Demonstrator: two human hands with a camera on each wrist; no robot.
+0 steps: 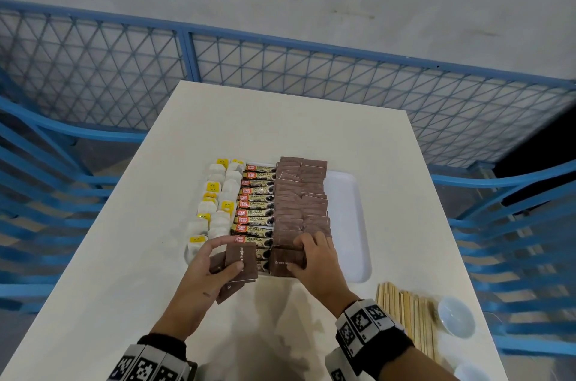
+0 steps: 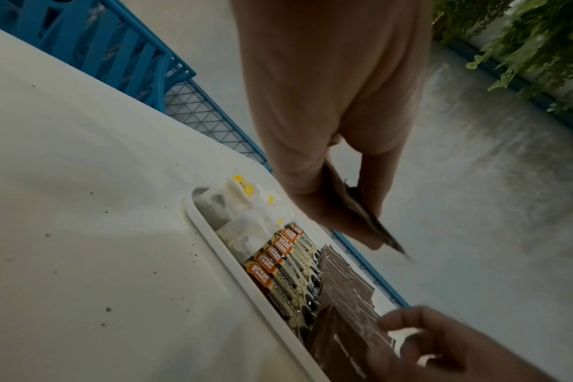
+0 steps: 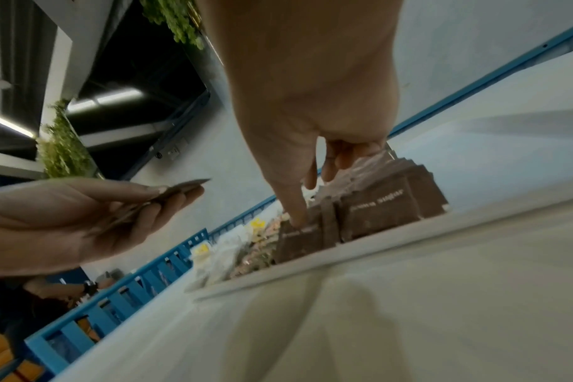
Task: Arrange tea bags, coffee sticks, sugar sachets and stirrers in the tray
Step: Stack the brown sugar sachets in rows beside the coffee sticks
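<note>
A white tray [image 1: 346, 224] on the table holds tea bags [image 1: 215, 202] at the left, coffee sticks [image 1: 255, 202] in the middle and two columns of brown sugar sachets [image 1: 300, 193]. My left hand [image 1: 218, 259] grips a small stack of sugar sachets [image 1: 241, 259] just above the tray's near edge. My right hand [image 1: 308, 251] pinches the nearest sugar sachet [image 1: 282, 263] of the left brown column, thumb on its front, fingers behind it. In the right wrist view the thumb [image 3: 298, 219] presses on that sachet's top edge. Wooden stirrers [image 1: 408, 321] lie on the table at the near right.
The tray's right strip is bare white plastic. A small white bowl [image 1: 456, 315] stands right of the stirrers near the table edge. Blue mesh fencing [image 1: 280, 62] and blue railings surround the table [image 1: 131, 224].
</note>
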